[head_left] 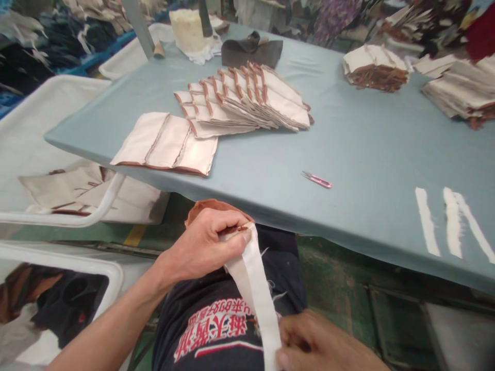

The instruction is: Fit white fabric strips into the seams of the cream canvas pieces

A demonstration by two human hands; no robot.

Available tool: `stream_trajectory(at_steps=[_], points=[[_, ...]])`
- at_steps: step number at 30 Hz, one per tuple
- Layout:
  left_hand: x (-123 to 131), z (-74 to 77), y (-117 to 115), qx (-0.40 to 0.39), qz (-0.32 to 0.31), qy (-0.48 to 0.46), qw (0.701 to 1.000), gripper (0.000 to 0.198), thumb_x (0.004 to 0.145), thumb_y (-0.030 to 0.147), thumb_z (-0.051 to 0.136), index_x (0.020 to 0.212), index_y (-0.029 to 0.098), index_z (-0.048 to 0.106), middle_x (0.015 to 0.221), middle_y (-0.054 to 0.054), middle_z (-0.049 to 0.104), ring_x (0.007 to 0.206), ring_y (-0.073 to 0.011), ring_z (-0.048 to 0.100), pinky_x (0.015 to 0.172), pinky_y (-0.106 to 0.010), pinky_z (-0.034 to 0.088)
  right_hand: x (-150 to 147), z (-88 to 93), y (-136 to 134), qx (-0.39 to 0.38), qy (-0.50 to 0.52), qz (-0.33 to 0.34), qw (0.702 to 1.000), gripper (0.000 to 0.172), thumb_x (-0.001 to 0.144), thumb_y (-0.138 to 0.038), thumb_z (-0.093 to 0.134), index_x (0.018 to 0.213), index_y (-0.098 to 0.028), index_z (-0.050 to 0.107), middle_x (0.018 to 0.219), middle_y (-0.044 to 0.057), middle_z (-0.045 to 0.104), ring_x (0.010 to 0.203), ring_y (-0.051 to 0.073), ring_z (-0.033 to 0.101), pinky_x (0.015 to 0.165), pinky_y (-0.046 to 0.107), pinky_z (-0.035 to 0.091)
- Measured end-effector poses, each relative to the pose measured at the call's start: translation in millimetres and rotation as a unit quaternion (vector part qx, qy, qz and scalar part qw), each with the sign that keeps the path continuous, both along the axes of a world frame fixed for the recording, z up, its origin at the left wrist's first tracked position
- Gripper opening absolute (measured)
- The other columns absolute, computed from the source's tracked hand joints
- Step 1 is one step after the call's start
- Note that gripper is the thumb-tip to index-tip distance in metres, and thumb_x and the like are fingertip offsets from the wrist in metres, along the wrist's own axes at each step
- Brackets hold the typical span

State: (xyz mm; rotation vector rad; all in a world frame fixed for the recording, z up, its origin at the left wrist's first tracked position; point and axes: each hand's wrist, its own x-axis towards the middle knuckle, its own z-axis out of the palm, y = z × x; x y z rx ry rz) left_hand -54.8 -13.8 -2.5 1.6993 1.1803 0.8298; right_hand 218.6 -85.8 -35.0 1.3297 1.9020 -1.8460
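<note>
Left hand (212, 245) angled in from eight o'clock, knuckles up, its grip pinched tight on the long white cloth strip (258, 281) over the lap (193, 291)! Right hand (315, 340), blurred at five o'clock, curled closed on the strip's lower stretch. Pale-blue tabletop (367, 144) blocks twelve, pink-handled metal snips (318, 180) at two.

White cloth strip (258, 281): long, narrow, nearly straight, slanting down from its pinched upper end, lower end out of view. Brown cloth (204, 206): curved, gripped beside the strip's upper end, largely hidden
</note>
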Motion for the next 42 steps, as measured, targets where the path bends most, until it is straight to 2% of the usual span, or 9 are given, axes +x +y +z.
stream_trajectory(at_steps=[4,7,10,12,16,21,27,34,42], points=[[3,10.9,5,-0.003,-0.05,0.013,0.999,0.027,0.092,0.02,0.055,0.068,0.014,0.063,0.076,-0.004,0.066,0.071,-0.0143,0.058,0.059,-0.021,0.043,17,9.7,25,0.187,-0.081,-0.083,0.975,0.033,0.102,-0.044,0.051,0.085,-0.02,0.067,0.065,0.0,0.063,0.059,0.017,0.059,0.055,0.027,0.037],[9,19.1,7,0.004,-0.091,0.015,0.996,0.024,0.093,0.017,0.052,0.074,0.014,0.067,0.08,-0.005,0.069,0.069,-0.0135,0.059,0.058,-0.021,0.043,6,31.3,50,0.388,0.048,-0.186,0.901,0.019,0.098,-0.037,0.062,0.107,-0.022,0.066,0.082,0.002,0.072,0.071,0.019,0.069,0.066,0.028,0.052],[14,27.3,6,0.022,-0.123,-0.001,0.992,0.022,0.092,0.014,0.049,0.081,0.013,0.069,0.084,-0.004,0.07,0.07,-0.0131,0.061,0.063,-0.022,0.045,-22,50.0,74,0.512,0.219,-0.146,0.818,0.043,0.091,-0.045,0.075,0.124,-0.022,0.061,0.117,0.01,0.075,0.107,0.025,0.072,0.092,0.034,0.056],[15,31.8,3,0.039,-0.125,0.003,0.991,0.021,0.091,0.011,0.049,0.079,0.014,0.066,0.081,-0.002,0.069,0.07,-0.0118,0.06,0.065,-0.022,0.044,-41,55.4,89,0.499,0.301,-0.09,0.808,0.055,0.089,-0.05,0.078,0.13,-0.02,0.058,0.12,0.012,0.074,0.11,0.026,0.071,0.095,0.035,0.056],[11,35.1,-8,0.081,-0.089,0.096,0.988,0.024,0.089,0.009,0.049,0.068,0.016,0.058,0.065,0.003,0.057,0.058,-0.0089,0.046,0.057,-0.023,0.033,-62,50.9,107,0.402,0.366,-0.031,0.839,0.047,0.088,-0.045,0.08,0.121,-0.017,0.061,0.105,0.006,0.075,0.085,0.017,0.071,0.075,0.026,0.056],[7,32.6,-14,0.111,-0.006,0.186,0.976,0.022,0.084,0.012,0.051,0.064,0.015,0.059,0.058,0.004,0.053,0.055,-0.009,0.045,0.057,-0.025,0.029,-62,48.9,109,0.395,0.213,0.021,0.893,0.034,0.083,-0.045,0.086,0.087,-0.017,0.066,0.075,-0.003,0.066,0.06,0.01,0.054,0.056,0.024,0.036],[4,32.3,-7,0.005,-0.017,0.104,0.994,0.019,0.08,0.008,0.051,0.074,0.015,0.068,0.063,0.005,0.058,0.056,-0.0081,0.047,0.056,-0.02,0.034,-64,61.6,111,0.406,0.175,0.077,0.894,0.051,0.081,-0.044,0.088,0.064,-0.02,0.046,0.061,-0.009,0.044,0.056,0.008,0.037,0.056,0.025,0.025],[-9,31.0,-3,-0.099,-0.026,0.029,0.994,0.008,0.088,0.019,0.06,0.081,0.017,0.057,0.071,0.006,0.054,0.063,-0.0099,0.047,0.056,-0.02,0.036,-74,70.0,120,0.359,0.131,0.105,0.918,0.02,0.088,-0.017,0.073,0.077,-0.019,0.057,0.076,-0.004,0.058,0.065,0.01,0.045,0.061,0.025,0.028],[-29,32.0,4,-0.096,-0.119,-0.03,0.988,0.014,0.097,0.025,0.062,0.088,0.015,0.066,0.076,0.004,0.059,0.067,-0.009,0.049,0.059,-0.019,0.039,-82,58.2,111,0.291,0.202,0.04,0.934,0.018,0.081,-0.019,0.056,0.068,-0.022,0.043,0.062,-0.007,0.041,0.055,0.009,0.034,0.054,0.026,0.022]])
